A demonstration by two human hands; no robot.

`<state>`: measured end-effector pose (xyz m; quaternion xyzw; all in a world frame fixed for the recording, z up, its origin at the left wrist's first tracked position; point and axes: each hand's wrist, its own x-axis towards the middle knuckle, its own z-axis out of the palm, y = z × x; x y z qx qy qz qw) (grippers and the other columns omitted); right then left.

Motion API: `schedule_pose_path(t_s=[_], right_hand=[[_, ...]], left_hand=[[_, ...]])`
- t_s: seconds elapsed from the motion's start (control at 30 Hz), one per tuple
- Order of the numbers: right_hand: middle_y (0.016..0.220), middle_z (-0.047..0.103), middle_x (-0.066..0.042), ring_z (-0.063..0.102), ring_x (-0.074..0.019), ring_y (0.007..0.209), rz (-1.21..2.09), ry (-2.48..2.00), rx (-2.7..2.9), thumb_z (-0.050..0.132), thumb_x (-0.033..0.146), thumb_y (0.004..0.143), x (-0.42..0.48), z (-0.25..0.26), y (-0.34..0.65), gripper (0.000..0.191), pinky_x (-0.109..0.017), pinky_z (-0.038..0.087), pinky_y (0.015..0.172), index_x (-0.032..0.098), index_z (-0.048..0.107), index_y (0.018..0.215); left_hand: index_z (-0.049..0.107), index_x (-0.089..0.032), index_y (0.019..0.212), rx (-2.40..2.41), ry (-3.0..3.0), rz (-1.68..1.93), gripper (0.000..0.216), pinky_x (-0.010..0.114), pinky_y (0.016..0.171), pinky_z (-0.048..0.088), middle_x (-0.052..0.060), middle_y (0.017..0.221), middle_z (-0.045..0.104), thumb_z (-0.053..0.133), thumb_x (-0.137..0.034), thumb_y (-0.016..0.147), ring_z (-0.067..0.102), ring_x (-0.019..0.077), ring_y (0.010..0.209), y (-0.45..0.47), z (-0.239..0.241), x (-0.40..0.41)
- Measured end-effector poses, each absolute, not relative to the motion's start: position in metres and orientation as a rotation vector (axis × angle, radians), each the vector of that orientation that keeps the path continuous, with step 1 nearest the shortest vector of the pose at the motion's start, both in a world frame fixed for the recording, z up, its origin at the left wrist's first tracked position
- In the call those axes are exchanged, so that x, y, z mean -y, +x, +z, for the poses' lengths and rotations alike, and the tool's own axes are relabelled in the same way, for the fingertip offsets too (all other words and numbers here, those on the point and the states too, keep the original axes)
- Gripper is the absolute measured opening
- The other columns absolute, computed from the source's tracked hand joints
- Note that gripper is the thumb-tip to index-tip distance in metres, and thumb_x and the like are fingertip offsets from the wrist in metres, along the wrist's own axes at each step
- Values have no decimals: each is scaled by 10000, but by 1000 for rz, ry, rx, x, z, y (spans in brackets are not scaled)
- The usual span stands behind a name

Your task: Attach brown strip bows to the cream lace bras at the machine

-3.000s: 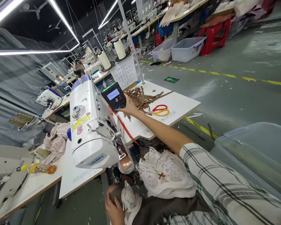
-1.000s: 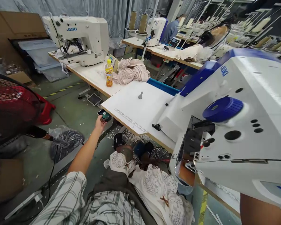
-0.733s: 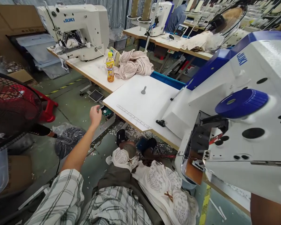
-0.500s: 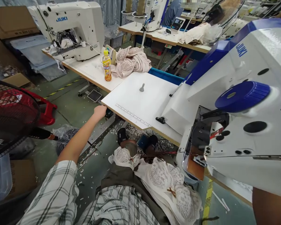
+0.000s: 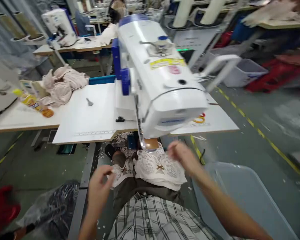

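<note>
White lace bras (image 5: 160, 166) with small brown bows lie over my lap, below the sewing machine's head (image 5: 175, 110). My left hand (image 5: 101, 183) hovers at the left end of the lace, beside the cup on my left thigh. Its fingers are bent, with a gap between thumb and fingertips and nothing visible in them. On the other side, my right hand (image 5: 181, 155) is at the right edge of the bras, near the machine head. Motion blurs its curled fingers, and whether it touches the lace I cannot tell.
The white sewing table (image 5: 97, 116) carries a grey tool (image 5: 89, 102). At left are a tilted-looking drink bottle (image 5: 36, 105) and beige garments (image 5: 65, 83). A translucent plastic bin (image 5: 240, 196) stands at my right. A bagged dark bundle (image 5: 55, 203) lies at lower left.
My view has swung right and down over my lap. My left hand has left the table edge and come to the bras. My right hand has come into view.
</note>
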<state>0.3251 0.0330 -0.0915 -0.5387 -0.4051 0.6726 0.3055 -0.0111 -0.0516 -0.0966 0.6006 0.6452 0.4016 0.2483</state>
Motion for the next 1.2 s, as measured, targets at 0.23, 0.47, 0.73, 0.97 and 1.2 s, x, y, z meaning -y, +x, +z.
schedule_pose_path(t_s=[0.23,0.47,0.73,0.97,1.2], right_hand=[[842,593,-12,561,-145,774,2059,-1000,885,603,733,842,67,-139,300,547,-288,470,713,205,622,983],[791,597,3,521,-104,654,2038,-1002,592,760,654,752,51,-161,341,506,-235,424,604,192,620,905],[755,575,7,506,-74,618,2166,-948,82,763,369,761,56,-161,365,268,-180,419,565,192,564,793],[741,558,11,470,-73,592,2306,-936,204,671,255,771,57,-153,359,148,-198,383,568,184,543,754],[677,485,55,377,-56,553,2212,-937,324,824,602,671,55,-154,359,518,-212,286,546,182,567,831]], left_hand=[[669,-262,1099,-1364,2095,907,229,402,811,582,92,1005,743,586,-166,909,702,245,925,153,-124,74],[493,-256,1384,-1524,1808,1115,649,445,1000,514,160,1363,560,768,-358,804,585,302,1244,150,-107,35],[356,-197,1422,-1958,1617,1357,747,401,912,540,231,1298,591,688,-530,842,653,310,1172,188,-133,-32],[482,-168,1287,-1977,1799,1215,501,467,1002,494,237,1176,638,621,-433,886,639,354,1209,187,-160,-40],[335,-176,1489,-1926,1675,1407,554,348,1177,334,226,1510,379,439,-433,1009,416,254,1453,199,-130,-27]])
